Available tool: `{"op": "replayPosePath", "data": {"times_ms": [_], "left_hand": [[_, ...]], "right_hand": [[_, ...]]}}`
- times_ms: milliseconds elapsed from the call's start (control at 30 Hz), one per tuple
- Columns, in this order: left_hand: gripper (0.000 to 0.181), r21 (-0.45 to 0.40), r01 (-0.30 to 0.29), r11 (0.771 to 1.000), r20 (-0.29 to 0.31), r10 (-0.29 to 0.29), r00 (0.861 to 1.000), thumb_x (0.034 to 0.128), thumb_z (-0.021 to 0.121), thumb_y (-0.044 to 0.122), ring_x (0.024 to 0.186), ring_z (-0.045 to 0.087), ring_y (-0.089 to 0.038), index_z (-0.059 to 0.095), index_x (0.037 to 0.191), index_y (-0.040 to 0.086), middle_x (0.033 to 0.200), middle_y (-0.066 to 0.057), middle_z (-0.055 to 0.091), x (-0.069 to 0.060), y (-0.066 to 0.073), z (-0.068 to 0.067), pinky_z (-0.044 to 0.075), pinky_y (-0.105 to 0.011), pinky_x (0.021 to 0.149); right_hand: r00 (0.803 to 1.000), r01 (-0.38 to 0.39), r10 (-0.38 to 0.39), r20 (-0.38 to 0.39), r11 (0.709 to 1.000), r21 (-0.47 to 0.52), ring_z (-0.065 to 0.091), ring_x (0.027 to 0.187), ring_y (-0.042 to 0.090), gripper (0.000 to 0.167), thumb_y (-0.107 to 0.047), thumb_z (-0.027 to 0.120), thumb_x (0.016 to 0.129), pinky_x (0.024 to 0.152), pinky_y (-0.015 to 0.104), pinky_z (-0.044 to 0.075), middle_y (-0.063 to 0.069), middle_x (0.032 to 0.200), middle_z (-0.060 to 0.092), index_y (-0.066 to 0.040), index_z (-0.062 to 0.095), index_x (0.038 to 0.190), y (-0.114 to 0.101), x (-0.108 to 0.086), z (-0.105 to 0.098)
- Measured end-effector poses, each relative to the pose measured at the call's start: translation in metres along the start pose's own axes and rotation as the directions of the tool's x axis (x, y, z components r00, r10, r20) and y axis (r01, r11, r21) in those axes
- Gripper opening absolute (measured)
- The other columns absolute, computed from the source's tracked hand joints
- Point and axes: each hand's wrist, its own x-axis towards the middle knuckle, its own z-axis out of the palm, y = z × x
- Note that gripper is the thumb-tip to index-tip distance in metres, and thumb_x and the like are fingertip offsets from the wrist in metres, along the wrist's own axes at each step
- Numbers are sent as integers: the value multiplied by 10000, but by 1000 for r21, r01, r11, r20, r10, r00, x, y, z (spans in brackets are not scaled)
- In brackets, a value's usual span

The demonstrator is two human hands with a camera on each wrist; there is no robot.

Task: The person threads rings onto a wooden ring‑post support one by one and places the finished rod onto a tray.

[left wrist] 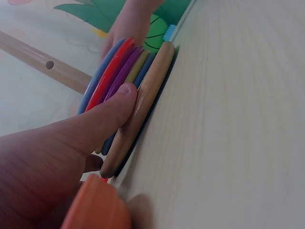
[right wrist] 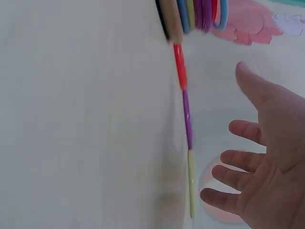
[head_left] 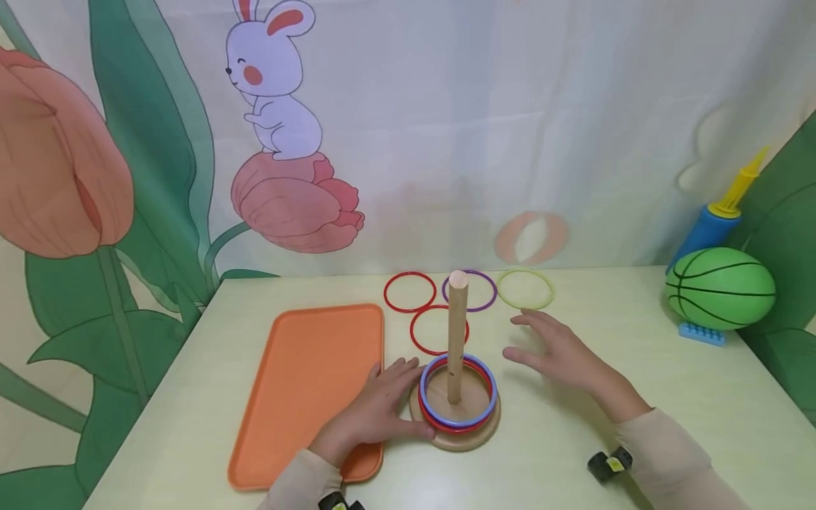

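A wooden ring toss stand (head_left: 468,444) bears an upright post (head_left: 456,326) and a stack of coloured rings, topped by a blue ring (head_left: 457,424). Beneath it in the left wrist view lie a red ring (left wrist: 110,74), then purple, yellow-green and blue ones. My left hand (head_left: 381,411) holds the stand's left side, thumb at the near edge and fingers at the far side. To the right of the post my right hand (head_left: 561,350) hovers with fingers spread, holding nothing. Behind the stand lie two red rings (head_left: 410,311), a purple ring (head_left: 494,290) and a yellow-green ring (head_left: 525,307).
An orange tray (head_left: 312,382) lies left of the stand, partly beneath my left forearm. At the far right are a green ball (head_left: 720,289), a light blue block (head_left: 701,334) under it and a blue-and-yellow pump (head_left: 707,230). A printed curtain (head_left: 433,127) hangs behind the table.
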Motion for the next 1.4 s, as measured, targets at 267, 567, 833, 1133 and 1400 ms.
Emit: {"op": "replayPosePath", "data": {"times_ms": [267,567,833,1133,1400], "left_hand": [[1029,2,20,1000,-2,-20,1000,790,875,600,1594,223,-383,448,1610,147,1696,-134,348,-5,-4,1,14,-659,1265],[1021,-10,19,1000,6,-19,1000,794,871,605,1599,215,-368,448,1612,163,1699,-121,346,-3,-2,2,2,-656,1265],[1014,-12,15,1000,4,-15,1000,794,885,575,1593,223,-389,452,1608,152,1693,-138,352,-1,-1,2,16,-669,1262],[1012,1,10,1000,2,-10,1000,794,881,582,1586,240,-396,452,1609,163,1692,-137,356,1,0,2,26,-668,1262],[1026,12,17,1000,9,-17,1000,798,873,592,1591,233,-387,442,1613,144,1695,-141,348,2,1,-1,21,-663,1265]], "right_hand": [[994,-83,86,69,996,-44,242,1511,567,759,-424,747,984,1205,711,230,389,1607,317,54,483,1511,32,23,-6],[983,-152,158,90,986,-65,127,1460,714,865,-449,760,966,1132,816,220,509,1607,-7,42,389,1572,44,42,-12],[977,-196,202,63,976,-91,113,1469,705,755,-421,762,960,1159,796,198,534,1585,14,49,495,1487,60,55,-15],[975,-216,221,37,970,-107,137,1464,707,496,-503,804,910,1044,681,410,591,1503,153,-82,580,773,79,57,-18],[976,-217,218,-6,968,-123,271,1458,653,606,-518,826,886,1156,669,345,545,1503,289,-107,516,568,78,56,-17]]}}
